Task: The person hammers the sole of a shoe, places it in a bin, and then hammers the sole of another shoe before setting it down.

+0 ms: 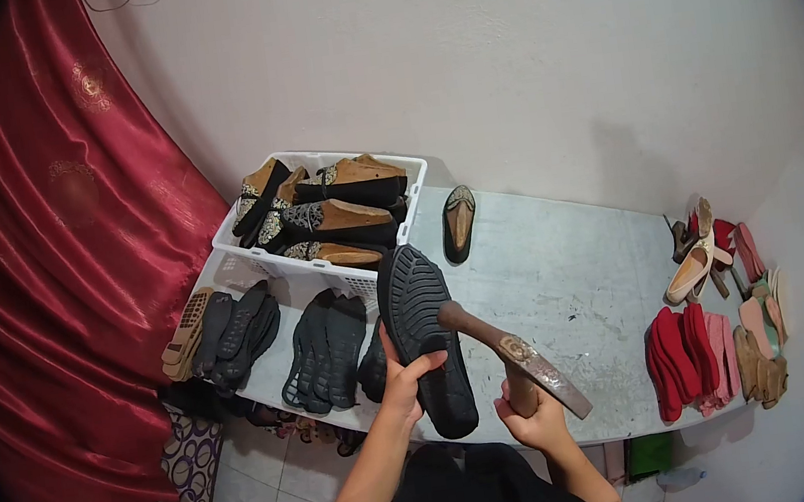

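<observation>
My left hand [404, 379] is closed around a black shoe [416, 299], its ridged sole turned up toward me and its toe pointing away. The thumb lies across the narrow middle of the sole. In my right hand [541, 425] I grip a hammer [531, 364] by its wooden handle, which is mostly hidden by the fingers. The hammer's rounded brown face is right at the sole's right edge in this view, and its flat end points down to the right. Both hands are over the near edge of the table.
A white basket [419, 199] holds several black shoes on wooden lasts. One lasted shoe [460, 224] stands on the pale table [564, 261]. Dark soles [324, 351] lie at the front left; red soles [682, 362] and a cream shoe [691, 274] lie right. A red curtain [76, 291] hangs left.
</observation>
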Demonstrator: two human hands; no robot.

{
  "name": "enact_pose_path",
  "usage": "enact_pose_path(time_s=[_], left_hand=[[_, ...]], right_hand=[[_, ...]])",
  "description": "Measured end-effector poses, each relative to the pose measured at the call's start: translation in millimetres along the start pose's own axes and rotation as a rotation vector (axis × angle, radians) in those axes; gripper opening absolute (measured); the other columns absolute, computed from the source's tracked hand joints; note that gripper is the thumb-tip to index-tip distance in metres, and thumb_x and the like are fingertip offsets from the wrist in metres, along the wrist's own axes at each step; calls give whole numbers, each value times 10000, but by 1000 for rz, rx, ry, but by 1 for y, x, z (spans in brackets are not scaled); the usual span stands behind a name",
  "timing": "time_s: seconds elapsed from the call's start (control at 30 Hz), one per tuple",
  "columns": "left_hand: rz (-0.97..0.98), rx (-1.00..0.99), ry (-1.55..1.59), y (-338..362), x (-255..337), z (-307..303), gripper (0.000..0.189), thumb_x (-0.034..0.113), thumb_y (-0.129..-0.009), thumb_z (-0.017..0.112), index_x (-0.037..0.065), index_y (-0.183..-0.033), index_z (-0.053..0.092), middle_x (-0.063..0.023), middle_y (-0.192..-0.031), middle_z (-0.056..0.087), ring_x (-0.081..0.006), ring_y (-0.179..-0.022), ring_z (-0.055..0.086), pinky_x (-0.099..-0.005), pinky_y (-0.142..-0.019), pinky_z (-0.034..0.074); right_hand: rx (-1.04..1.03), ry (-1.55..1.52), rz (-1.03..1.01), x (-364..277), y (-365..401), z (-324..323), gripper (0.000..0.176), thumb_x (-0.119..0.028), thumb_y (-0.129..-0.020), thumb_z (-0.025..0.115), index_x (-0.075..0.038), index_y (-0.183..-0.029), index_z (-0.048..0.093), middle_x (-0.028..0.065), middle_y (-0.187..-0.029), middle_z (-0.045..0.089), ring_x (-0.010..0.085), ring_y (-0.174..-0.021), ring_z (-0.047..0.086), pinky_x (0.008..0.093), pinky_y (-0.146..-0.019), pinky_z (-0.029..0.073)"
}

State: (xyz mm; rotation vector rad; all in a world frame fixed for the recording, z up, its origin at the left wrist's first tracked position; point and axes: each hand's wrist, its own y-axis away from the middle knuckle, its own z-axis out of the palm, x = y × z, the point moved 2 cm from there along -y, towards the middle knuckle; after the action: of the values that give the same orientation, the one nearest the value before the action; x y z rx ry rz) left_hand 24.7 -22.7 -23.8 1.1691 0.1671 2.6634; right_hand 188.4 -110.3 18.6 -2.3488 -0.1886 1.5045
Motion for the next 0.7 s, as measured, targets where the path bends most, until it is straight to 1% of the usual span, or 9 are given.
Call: enact_pose_path(time_s=[0.1,0.2,0.33,0.43,0.53,0.57,0.6,0.63,0.7], left_hand=[[30,-13,31,3,0,5,974,-71,-606,665,203,-1366,122,-126,-1127,464,-251,-961,549,-366,-780,502],[45,-35,-18,-1,0,0,964,-65,-628,650,205,-1369,95,-137,-1128,462,-253,-962,552,-368,-777,507],[27,-57,-2,1,3,0,967,-71,-627,648,205,-1370,94,-140,-1150,446,-257,-956,554,-363,-773,510],[59,17,-15,0,3,1,974,-80,-604,664,199,-1366,125,-135,-1177,427,-255,-982,538,-355,-768,513],[78,15,-57,2,3,1,983,-92,-595,673,214,-1364,142,-126,-1197,412,-253,-1030,507,-349,-770,512],[18,36,-11,7,5,5,993,-95,-598,676,231,-1366,137,-121,-1206,406,-250,-1048,491,-351,-772,509],[-40,58,33,9,7,6,1004,-97,-601,679,249,-1368,132,-117,-1215,399,-246,-1066,476,-352,-775,507],[-39,59,33,8,5,5,1004,-97,-601,679,249,-1368,132,-117,-1215,399,-246,-1066,476,-352,-775,507],[-44,154,-111,4,2,2,1019,-111,-611,673,282,-1371,119,-114,-1240,378,-245,-1077,466,-356,-782,502]], right_hand=[[-20,33,111,-7,-6,0,132,-62,-653,616,-22,-760,551,115,-573,540,242,-501,573,295,-499,439],[74,26,85,-14,-6,0,148,-68,-648,620,-28,-774,555,113,-571,540,244,-504,574,293,-502,438],[101,2,9,5,2,6,164,-68,-639,628,-35,-783,558,114,-576,541,240,-503,574,289,-502,435],[-50,91,112,-12,-6,-2,164,-59,-646,626,-36,-796,567,125,-580,538,249,-505,574,282,-498,432],[-97,32,32,-12,0,1,166,-72,-647,645,-42,-793,572,130,-591,549,246,-513,580,288,-501,433],[-98,33,36,-13,-1,2,166,-72,-647,645,-42,-793,572,130,-591,549,246,-513,580,288,-501,433],[-157,25,100,-16,-4,3,172,-93,-649,661,-46,-792,576,128,-597,555,245,-518,583,288,-503,434],[-215,16,162,-18,-5,5,181,-113,-650,676,-50,-790,581,126,-602,560,243,-522,586,288,-505,435],[-211,1,135,-26,-5,5,138,-84,-645,657,-45,-746,571,105,-576,544,216,-494,559,276,-495,425]])
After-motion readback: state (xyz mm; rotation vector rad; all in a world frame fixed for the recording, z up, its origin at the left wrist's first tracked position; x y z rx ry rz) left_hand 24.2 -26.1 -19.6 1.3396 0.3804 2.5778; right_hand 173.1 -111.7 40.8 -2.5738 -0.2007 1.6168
